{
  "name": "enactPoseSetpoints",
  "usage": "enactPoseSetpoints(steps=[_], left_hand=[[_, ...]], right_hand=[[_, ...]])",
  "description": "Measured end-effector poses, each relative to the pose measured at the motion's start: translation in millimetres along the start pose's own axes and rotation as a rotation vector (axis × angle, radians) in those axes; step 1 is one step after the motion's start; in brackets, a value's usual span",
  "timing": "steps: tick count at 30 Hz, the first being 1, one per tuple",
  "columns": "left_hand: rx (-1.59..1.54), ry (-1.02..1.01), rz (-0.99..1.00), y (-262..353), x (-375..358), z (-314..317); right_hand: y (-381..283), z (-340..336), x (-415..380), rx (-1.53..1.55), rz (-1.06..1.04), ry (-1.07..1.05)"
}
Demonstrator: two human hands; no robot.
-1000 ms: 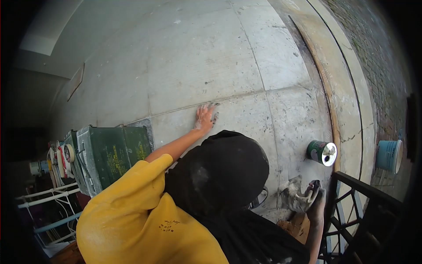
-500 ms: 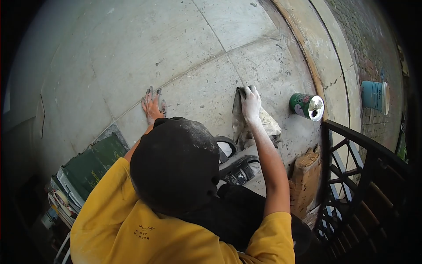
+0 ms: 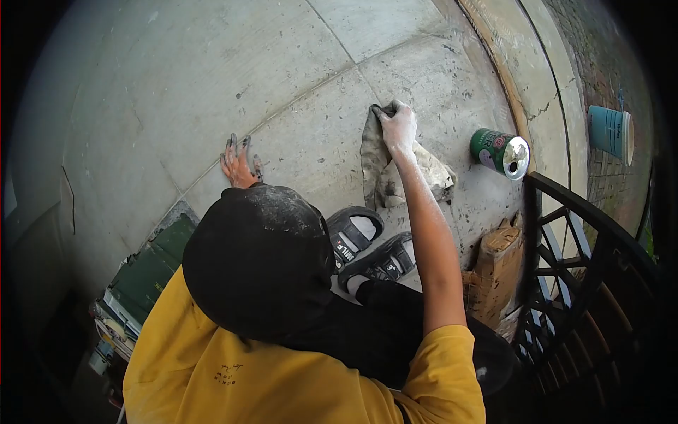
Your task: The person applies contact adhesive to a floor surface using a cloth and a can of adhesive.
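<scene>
My left hand (image 3: 240,162) rests on the grey floor (image 3: 212,78), palm down and fingers spread, with dark smudges on the fingertips. In my right hand (image 3: 397,128), dusted with white powder, the edge of a dirty grey-white rag (image 3: 417,169) is pinched. The rag lies crumpled on the floor, its dark border running toward my feet. Right of it stands an open green can (image 3: 494,150) with a jagged metal top. Black sandals (image 3: 353,233) on my feet are just below the rag.
A torn brown cardboard box (image 3: 494,265) sits beside a black metal gate (image 3: 572,240) at right. Beyond the step edge (image 3: 505,71) is a blue bucket (image 3: 609,133) on brick paving. Green boxes (image 3: 152,261) are stacked at lower left. Dark specks dot the floor.
My right hand has moved forward and slightly left, drawing the rag's edge with it. My left hand remains flat on the floor. The head has shifted left, and more of the sandals shows.
</scene>
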State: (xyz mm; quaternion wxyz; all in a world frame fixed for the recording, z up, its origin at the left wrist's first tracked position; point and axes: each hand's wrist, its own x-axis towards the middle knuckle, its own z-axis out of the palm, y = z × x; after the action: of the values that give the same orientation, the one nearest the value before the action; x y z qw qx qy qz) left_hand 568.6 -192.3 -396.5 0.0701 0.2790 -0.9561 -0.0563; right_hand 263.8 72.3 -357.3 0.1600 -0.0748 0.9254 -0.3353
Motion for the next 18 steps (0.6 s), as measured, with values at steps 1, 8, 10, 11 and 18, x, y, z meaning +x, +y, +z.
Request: enactPoseSetpoints(steps=[1, 8, 10, 11, 18], left_hand=[[-0.023, 0.013, 0.007, 1.9, -0.2, -1.3], [-0.009, -0.046, 0.009, 6.0, 0.6, -9.6], [-0.052, -0.008, -0.004, 3.9, 2.7, -2.7], [-0.053, -0.012, -0.002, 0.8, 1.5, -0.2], [-0.039, -0.009, 0.005, -2.0, -1.2, 3.7]], right_hand=[[2.0, -1.0, -6.3, -0.008, 0.003, -0.01], [-5.5, -9.2, -22.6, 0.04, 0.199, -0.017], [-21.1, -3.3, 4.0, 0.032, 0.199, -0.02], [-25.6, -2.1, 9.2, 0.027, 0.184, -0.021], [4.9, -14.7, -35.2, -0.114, 0.117, -0.021]])
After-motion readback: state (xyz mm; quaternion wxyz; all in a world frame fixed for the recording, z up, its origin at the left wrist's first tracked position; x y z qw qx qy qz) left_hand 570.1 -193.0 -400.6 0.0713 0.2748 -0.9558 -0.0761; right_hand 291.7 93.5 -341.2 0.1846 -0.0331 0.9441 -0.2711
